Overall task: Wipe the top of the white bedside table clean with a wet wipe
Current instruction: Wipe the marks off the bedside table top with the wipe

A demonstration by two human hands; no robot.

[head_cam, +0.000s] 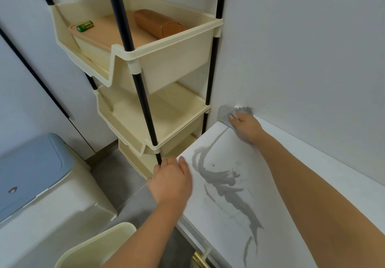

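1. The left hand (pixel 169 179) lay palm-down over the left edge of the white, flat-topped bedside desk (pixel 295 184), just beside a black post of the cream plastic tiered shelf rack (pixel 143 63). Its grip was spread flat with the fingers apart and held nothing; judged from this, it braced the desk.
2. Grey wet streaks (pixel 227 188) ran along the middle of the desk top, from near the far corner down toward the near edge. These appeared to be smeared dirt or moisture, so this central band probably needed another pass.
3. The crumpled grey wet wipe (pixel 226 114) sat at the far left corner of the desk top, against the white wall (pixel 312 38).
4. The right hand (pixel 245 125) pressed the wipe onto that corner, its grip closed down on the cloth with the fingers bent over it.
5. Judged overall, wiping was under way but unfinished: the corner was being worked, the streaked middle remained, and the strip along the wall showed faint speckling.
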